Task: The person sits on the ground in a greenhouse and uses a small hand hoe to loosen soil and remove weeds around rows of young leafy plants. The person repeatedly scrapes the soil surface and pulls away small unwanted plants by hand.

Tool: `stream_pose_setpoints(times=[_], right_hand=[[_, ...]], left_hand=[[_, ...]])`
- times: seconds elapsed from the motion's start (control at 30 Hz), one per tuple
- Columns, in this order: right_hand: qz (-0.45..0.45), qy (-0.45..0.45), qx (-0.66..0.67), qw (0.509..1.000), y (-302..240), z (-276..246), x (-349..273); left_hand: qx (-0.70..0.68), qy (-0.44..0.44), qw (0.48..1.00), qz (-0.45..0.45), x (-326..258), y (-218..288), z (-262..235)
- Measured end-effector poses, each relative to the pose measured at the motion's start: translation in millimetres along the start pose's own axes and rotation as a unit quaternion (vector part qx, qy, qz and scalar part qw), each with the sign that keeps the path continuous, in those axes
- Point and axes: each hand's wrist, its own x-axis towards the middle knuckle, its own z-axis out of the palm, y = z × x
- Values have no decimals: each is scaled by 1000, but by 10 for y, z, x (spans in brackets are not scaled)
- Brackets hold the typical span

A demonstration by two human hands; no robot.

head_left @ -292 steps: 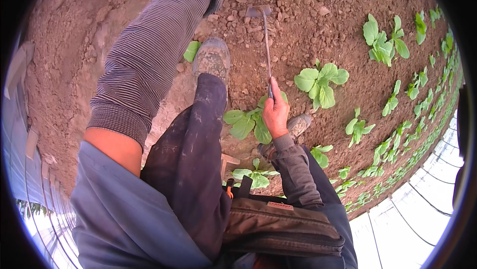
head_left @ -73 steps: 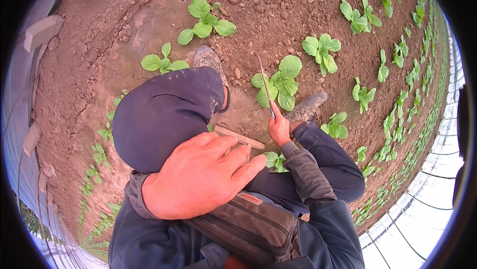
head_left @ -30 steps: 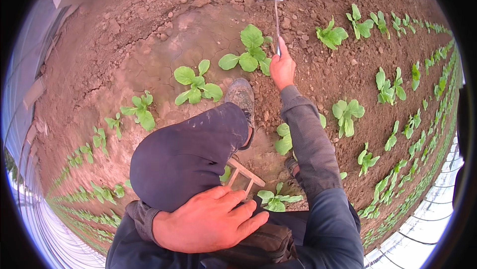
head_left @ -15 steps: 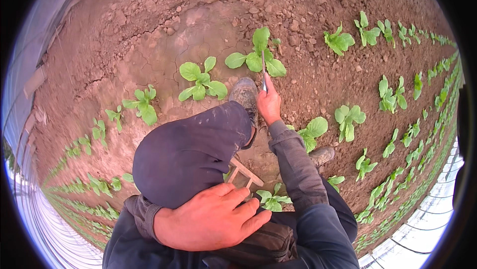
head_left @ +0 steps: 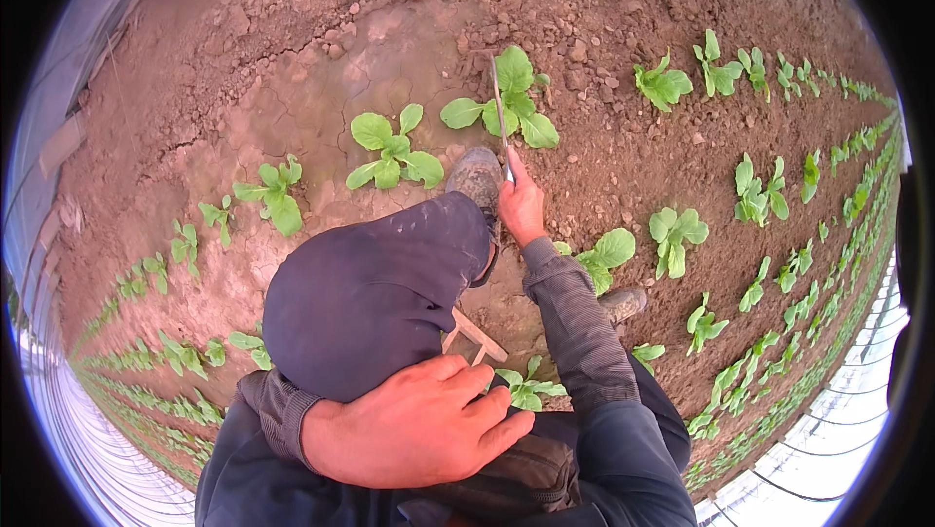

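My right hand (head_left: 521, 204) is closed round a long, thin metal tool (head_left: 500, 103), whose exact kind I cannot make out. The tool points away from me, and its far end lies over the left side of a leafy green seedling (head_left: 520, 98). Whether it touches the leaves I cannot tell. Just left of that plant grows another broad-leaved seedling (head_left: 392, 155). My left hand (head_left: 409, 425) rests palm down against my bent left leg, holding nothing, with its fingers stretched out.
A muddy shoe (head_left: 475, 179) of mine stands just below the seedling, and the other shoe (head_left: 623, 305) is farther right. Beneath me shows a small wooden stool (head_left: 477, 334). Rows of seedlings (head_left: 677, 238) run across brown soil (head_left: 623, 157). Pale sheeting (head_left: 58, 89) edges the left.
The tool has swung left, from over the middle of the seedling to its left side. My right hand has shifted slightly left and tilted; my left hand stays put.
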Motion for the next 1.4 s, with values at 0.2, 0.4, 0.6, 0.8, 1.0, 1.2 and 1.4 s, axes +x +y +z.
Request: stream_pose_setpoints(times=[0.2,0.4,0.6,0.8,1.0,1.2,1.4], right_hand=[[-47,42,19,998,-30,-70,218],[13,-61,-18,998,-52,90,-195],[-126,108,42,985,-353,5,608],[-89,122,-10,988,-548,157,1190],[-70,43,14,997,-179,292,346],[-62,-17,-21,998,-219,5,173],[-85,53,15,995,-646,-13,473]], left_hand=[[-7,11,1000,-6,-4,-6,16],[-9,-22,1000,-12,-6,-10,-11],[-4,-3,1000,-15,-37,-36,10],[5,7,1000,-29,3,-37,3],[4,14,999,-40,-10,-58,-17],[6,-3,1000,-21,-23,-38,-26],[-1,2,1000,-25,-30,-28,-16]])
